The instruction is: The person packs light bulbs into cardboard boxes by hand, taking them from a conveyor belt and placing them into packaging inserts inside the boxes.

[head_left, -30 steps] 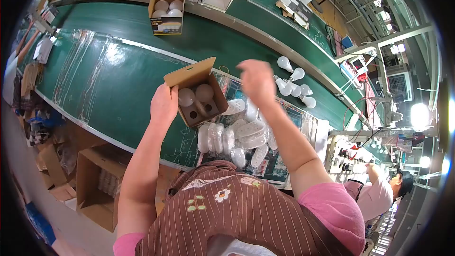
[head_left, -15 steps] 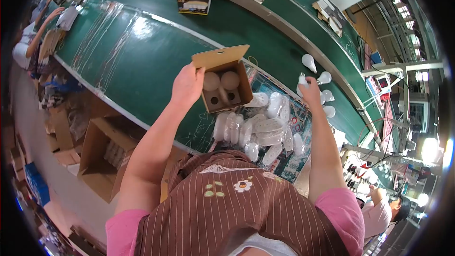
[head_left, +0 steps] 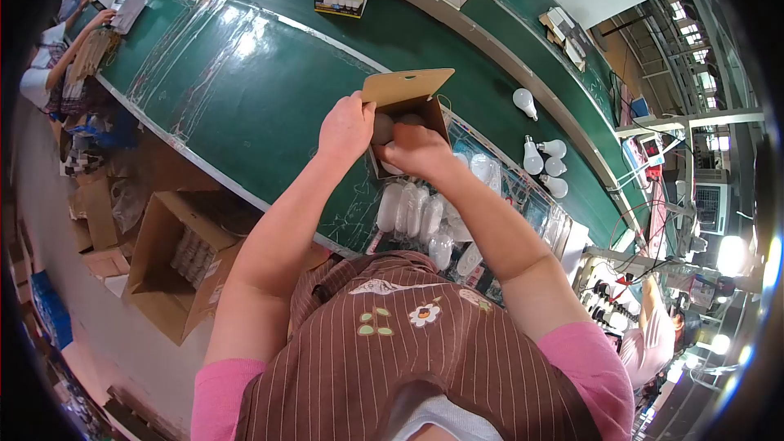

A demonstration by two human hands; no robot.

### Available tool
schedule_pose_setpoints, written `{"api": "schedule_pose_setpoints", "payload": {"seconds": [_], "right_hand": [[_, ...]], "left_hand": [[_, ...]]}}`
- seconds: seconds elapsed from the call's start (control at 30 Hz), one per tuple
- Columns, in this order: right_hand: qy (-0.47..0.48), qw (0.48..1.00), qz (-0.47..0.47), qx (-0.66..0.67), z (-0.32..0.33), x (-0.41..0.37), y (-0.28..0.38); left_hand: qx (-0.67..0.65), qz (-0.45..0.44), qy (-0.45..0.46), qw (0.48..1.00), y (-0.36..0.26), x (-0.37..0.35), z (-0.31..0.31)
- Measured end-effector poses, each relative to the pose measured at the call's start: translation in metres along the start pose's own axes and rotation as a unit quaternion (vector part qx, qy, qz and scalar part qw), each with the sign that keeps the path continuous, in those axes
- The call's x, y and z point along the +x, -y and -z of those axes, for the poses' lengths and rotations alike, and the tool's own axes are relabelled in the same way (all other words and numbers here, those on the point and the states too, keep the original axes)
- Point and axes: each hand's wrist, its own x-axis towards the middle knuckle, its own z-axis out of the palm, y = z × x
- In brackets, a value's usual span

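Note:
My left hand [head_left: 347, 126] is closed on the left edge of an open cardboard box [head_left: 438, 118], at the base of its raised flap. Inside the box, my right hand [head_left: 418, 149] reaches down with bent fingers around a white light bulb [head_left: 392, 168], mostly covered by the hand. A round bulb top [head_left: 382, 128] shows behind the fingers; the rest of the inside is hidden. Plastic-wrapped white packs [head_left: 412, 208] lie just in front of the box. Several loose bulbs [head_left: 532, 157] rest on the green surface to the right.
A printed box of bulbs [head_left: 343, 2] stands at the top on the green table [head_left: 269, 73]. A large open carton [head_left: 155, 278] sits on the floor at lower left. Other people are at the far left [head_left: 57, 65] and lower right [head_left: 653, 339].
My right hand has moved left from the loose bulbs into the box. The box and my left hand appear slightly farther right in view.

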Motion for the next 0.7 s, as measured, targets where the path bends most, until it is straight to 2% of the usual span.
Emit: {"api": "schedule_pose_setpoints", "payload": {"seconds": [0.07,0.17,0.2,0.27,0.3,0.37,0.43,0.47,0.5,0.57,0.63,0.7], "right_hand": [[-0.058,0.998,-0.008,-0.033,-0.023,0.004,0.005],[-0.051,0.998,-0.032,-0.015,-0.027,0.005,0.010],[-0.049,0.999,-0.016,0.011,-0.040,0.011,0.005],[-0.072,0.996,0.003,-0.044,-0.050,0.015,-0.007],[-0.045,0.998,0.021,-0.026,-0.033,0.005,-0.007],[-0.103,0.994,0.023,-0.010,0.014,-0.031,-0.013],[-0.315,0.943,-0.050,0.096,0.043,-0.049,-0.061],[-0.395,0.916,-0.071,0.020,0.036,-0.037,-0.114],[-0.422,0.902,-0.094,-0.004,0.044,-0.042,-0.153],[-0.359,0.899,-0.234,-0.095,0.003,-0.043,-0.254],[-0.179,0.916,-0.357,-0.037,-0.028,-0.055,-0.299],[-0.193,0.917,-0.350,-0.002,-0.041,-0.069,-0.302]], "left_hand": [[0.005,0.013,-0.003,1.000,-0.001,-0.002,0.001],[0.016,0.012,-0.001,1.000,-0.001,-0.002,0.001],[0.023,0.017,0.008,1.000,-0.002,-0.002,0.003],[0.014,0.016,0.015,1.000,-0.005,0.000,0.003],[0.003,0.018,0.013,1.000,-0.003,-0.001,0.004],[-0.012,0.011,0.003,1.000,0.000,-0.003,0.004],[-0.013,-0.006,-0.014,1.000,-0.007,-0.002,0.001],[-0.006,-0.011,-0.020,1.000,-0.007,-0.006,0.004],[-0.002,0.007,-0.008,1.000,-0.008,-0.006,0.007],[0.006,0.045,0.007,0.999,-0.016,-0.003,0.008],[0.009,0.060,0.008,0.998,-0.016,-0.003,0.008],[0.000,0.078,0.012,0.997,-0.018,-0.004,0.008]]}}
